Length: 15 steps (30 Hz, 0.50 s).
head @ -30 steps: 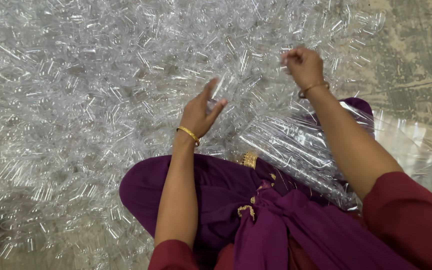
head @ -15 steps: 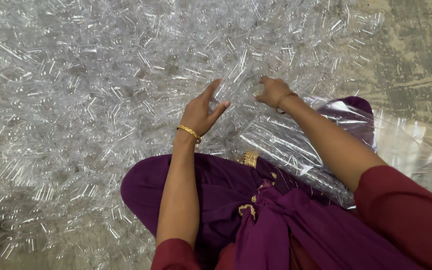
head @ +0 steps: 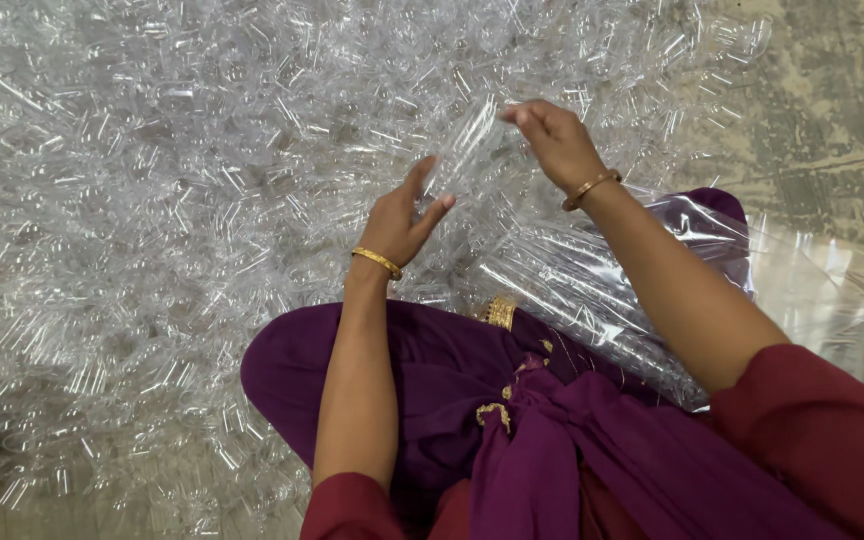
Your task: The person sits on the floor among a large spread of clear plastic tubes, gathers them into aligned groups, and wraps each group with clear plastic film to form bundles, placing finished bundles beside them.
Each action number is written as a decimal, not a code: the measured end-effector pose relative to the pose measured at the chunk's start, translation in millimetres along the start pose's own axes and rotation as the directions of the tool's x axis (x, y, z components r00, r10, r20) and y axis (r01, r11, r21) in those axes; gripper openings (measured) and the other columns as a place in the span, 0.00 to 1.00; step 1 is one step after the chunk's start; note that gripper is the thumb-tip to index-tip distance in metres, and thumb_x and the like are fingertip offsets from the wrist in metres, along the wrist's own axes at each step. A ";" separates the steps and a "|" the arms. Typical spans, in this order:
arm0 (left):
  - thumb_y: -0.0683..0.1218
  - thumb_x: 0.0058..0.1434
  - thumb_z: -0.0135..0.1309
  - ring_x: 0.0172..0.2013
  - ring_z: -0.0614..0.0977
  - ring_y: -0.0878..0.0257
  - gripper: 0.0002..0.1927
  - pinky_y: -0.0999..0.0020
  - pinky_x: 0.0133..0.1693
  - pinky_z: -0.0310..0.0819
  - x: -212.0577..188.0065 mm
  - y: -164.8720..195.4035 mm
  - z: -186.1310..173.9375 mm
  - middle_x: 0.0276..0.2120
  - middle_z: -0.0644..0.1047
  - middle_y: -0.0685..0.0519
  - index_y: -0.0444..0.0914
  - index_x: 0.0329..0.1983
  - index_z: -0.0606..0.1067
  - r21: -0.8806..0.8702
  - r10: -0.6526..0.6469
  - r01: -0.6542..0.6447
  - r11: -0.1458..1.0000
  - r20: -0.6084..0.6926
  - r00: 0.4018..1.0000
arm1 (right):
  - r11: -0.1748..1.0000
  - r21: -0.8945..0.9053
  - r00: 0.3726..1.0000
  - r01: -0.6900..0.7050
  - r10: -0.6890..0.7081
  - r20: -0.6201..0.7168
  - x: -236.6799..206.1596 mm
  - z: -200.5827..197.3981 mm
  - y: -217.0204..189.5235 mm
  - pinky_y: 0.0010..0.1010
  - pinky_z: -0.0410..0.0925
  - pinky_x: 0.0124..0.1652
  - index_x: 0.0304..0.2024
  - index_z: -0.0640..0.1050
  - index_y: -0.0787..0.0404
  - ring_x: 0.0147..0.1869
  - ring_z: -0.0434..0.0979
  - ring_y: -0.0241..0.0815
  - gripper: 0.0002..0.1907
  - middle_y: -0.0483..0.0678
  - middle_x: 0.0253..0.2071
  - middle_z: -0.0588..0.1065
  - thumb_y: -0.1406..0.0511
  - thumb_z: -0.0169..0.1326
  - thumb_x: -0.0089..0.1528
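Where the two hands meet above the heap, one clear plastic tube (head: 464, 150) is held up, tilted, its upper end pinched in the fingertips of the right hand (head: 552, 145) and its lower end resting against the thumb and forefinger of the left hand (head: 400, 222). Both hands are closed on this piece; the left grip is looser, with the remaining fingers spread.

Item, wrists: a gold bangle (head: 377, 262) on the left, a thinner bracelet (head: 590, 187) on the right.

Item, beneath and beyond the hands: a wide heap of clear plastic tubes (head: 152, 200), loosely jumbled, covering most of the floor ahead and to the left.

Item, just right of the lap: a clear plastic bag (head: 592, 280), filled with tubes laid side by side, lying under the right forearm and partly across the purple garment (head: 432, 400).

Item, clothing: dark red sleeves (head: 812, 420) on both arms; gold trim on the purple cloth.

Item, upper right: bare concrete floor (head: 832, 100), worn and stained.
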<state>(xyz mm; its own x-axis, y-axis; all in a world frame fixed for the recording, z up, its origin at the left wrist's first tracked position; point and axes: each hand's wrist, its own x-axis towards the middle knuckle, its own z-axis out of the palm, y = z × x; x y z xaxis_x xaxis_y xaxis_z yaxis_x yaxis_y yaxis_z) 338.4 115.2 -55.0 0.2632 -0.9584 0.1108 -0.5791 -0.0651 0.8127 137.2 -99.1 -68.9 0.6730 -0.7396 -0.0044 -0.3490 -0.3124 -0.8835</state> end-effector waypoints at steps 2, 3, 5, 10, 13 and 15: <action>0.66 0.68 0.49 0.36 0.87 0.52 0.37 0.56 0.43 0.80 0.8 -2.7 -0.8 0.44 0.82 0.40 0.41 0.74 0.62 -0.058 -0.061 0.058 0.997 -0.057 0.996 | 0.886 -0.457 0.991 0.073 -0.012 0.136 -9.3 3.7 19.1 0.44 0.65 0.63 0.61 0.76 0.60 0.66 0.73 0.52 0.23 0.56 0.63 0.74 0.65 0.57 0.63; 0.65 0.69 0.47 0.35 0.87 0.54 0.37 0.57 0.43 0.80 2.0 -3.8 -0.9 0.39 0.83 0.41 0.42 0.74 0.62 -0.088 -0.091 0.084 0.993 -0.082 0.992 | 0.751 -0.648 0.980 0.125 0.008 0.198 -13.8 5.1 26.4 0.47 0.62 0.63 0.61 0.74 0.61 0.66 0.69 0.57 0.30 0.58 0.63 0.71 0.69 0.62 0.56; 0.65 0.68 0.45 0.31 0.86 0.59 0.38 0.62 0.36 0.82 7.0 -5.6 -0.6 0.33 0.81 0.45 0.41 0.74 0.60 -0.291 -0.141 0.090 0.953 -0.157 0.978 | 0.799 -0.600 0.939 0.044 0.172 0.298 -25.9 7.3 35.3 0.45 0.65 0.62 0.63 0.73 0.55 0.65 0.71 0.55 0.35 0.56 0.60 0.72 0.73 0.57 0.52; 0.65 0.72 0.46 0.31 0.82 0.64 0.37 0.65 0.34 0.82 14.0 -9.8 -0.4 0.34 0.78 0.49 0.38 0.74 0.60 -0.698 -0.167 -0.181 0.693 -0.399 0.902 | 0.756 -0.654 0.961 0.037 0.153 0.232 -38.8 12.3 11.1 0.44 0.65 0.62 0.61 0.74 0.50 0.61 0.70 0.53 0.30 0.54 0.55 0.74 0.65 0.66 0.55; 0.65 0.74 0.44 0.35 0.82 0.61 0.38 0.60 0.41 0.82 18.5 -11.0 2.6 0.40 0.77 0.48 0.37 0.76 0.57 -0.747 -0.205 -0.272 0.606 -0.478 0.854 | 0.761 -0.638 0.973 0.121 0.036 0.228 -44.4 28.9 -26.6 0.42 0.65 0.61 0.59 0.76 0.48 0.60 0.70 0.51 0.28 0.53 0.55 0.73 0.62 0.66 0.57; 0.65 0.76 0.44 0.41 0.82 0.57 0.39 0.55 0.49 0.82 22.4 -10.1 7.6 0.47 0.76 0.43 0.37 0.78 0.52 -0.770 -0.197 -0.323 0.550 -0.496 0.846 | 0.850 -0.494 0.954 0.182 -0.031 0.297 -52.5 45.8 -49.1 0.40 0.67 0.60 0.61 0.75 0.49 0.59 0.73 0.47 0.29 0.53 0.53 0.73 0.61 0.66 0.57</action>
<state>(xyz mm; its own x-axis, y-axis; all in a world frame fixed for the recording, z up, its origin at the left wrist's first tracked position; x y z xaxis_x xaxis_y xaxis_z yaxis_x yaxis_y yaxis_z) 344.3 92.3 -65.1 0.7191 -0.6602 0.2171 0.1907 0.4878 0.8519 148.8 -17.6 -46.7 0.8470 -0.5188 -0.1156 -0.4965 -0.6946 -0.5207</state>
